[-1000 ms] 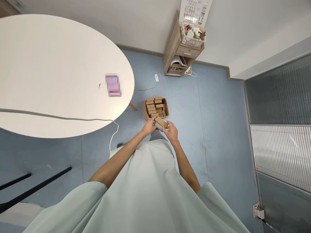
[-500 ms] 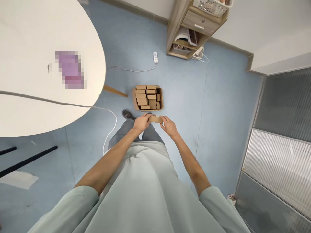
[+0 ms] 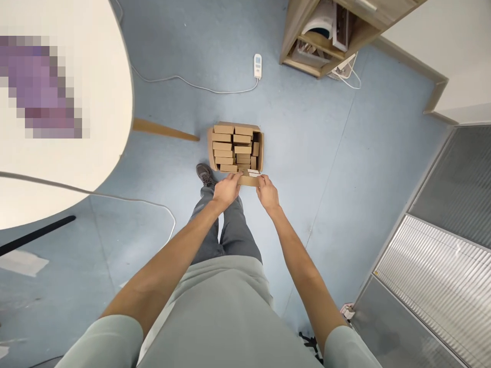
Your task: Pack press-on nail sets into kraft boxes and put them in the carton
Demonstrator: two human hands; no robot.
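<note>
Between my two hands is a small brown cardboard box (image 3: 248, 181) with a white label on its upper face. My left hand (image 3: 227, 190) grips its left end, and my right hand (image 3: 268, 193) has the right end. Just beyond them, an open carton (image 3: 210, 150) stands on the floor. Several similar small cardboard boxes (image 3: 222, 146) are stacked inside it in columns, with a few turned on end at its right side. The held box overlaps the carton's near edge in view; I cannot tell whether they touch.
A white round table (image 3: 99, 168) is at the left, its wooden leg (image 3: 164, 130) near the carton. A power strip (image 3: 257, 66) with a cable lies on the blue floor (image 3: 307, 153). A wooden cabinet (image 3: 301, 30) stands at the back, and a ribbed glass partition (image 3: 448, 276) at the right.
My view has tilted down and come closer to the floor. Both hands, still on the small box, are nearer the carton, and the label on the box shows more.
</note>
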